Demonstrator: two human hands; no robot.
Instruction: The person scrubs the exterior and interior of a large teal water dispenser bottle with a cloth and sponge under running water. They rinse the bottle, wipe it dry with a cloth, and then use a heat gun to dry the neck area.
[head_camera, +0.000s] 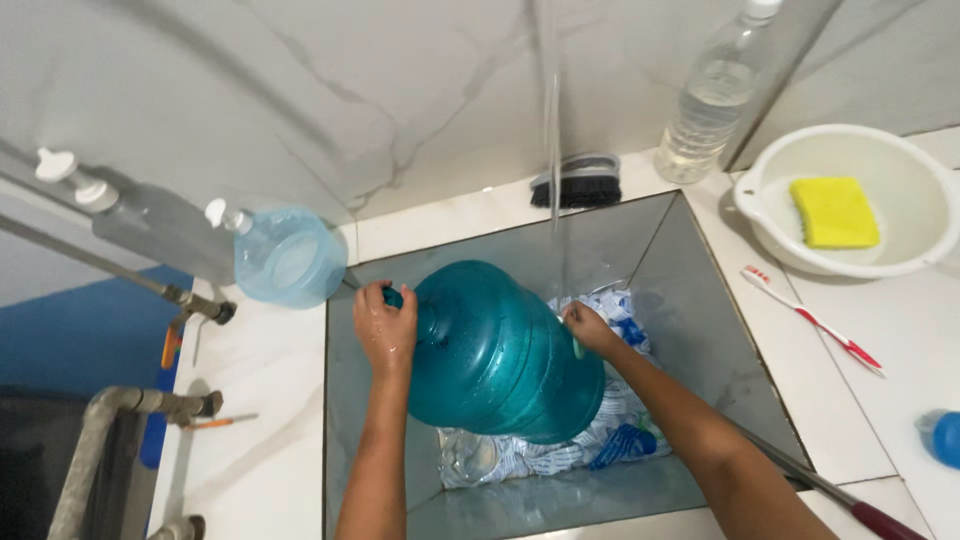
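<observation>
A large teal water jug (500, 350) lies on its side over a square steel sink (700, 310), neck pointing left. My left hand (385, 330) grips the jug's neck. On the jug's far right side, my right hand (590, 328) presses something small and greenish against it; I cannot tell what it is. A thin stream of water (552, 150) falls from above onto the jug near that hand. Under the jug lie crumpled white and blue plastic bags (610, 440).
A white basin (900, 250) with a yellow sponge (835, 212) stands on the right counter, a red and white toothbrush (815, 320) beside it. A clear bottle (710, 100) and black brush (578, 185) sit behind the sink. A pale blue bottle (285, 255) stands left, near pipes (110, 410).
</observation>
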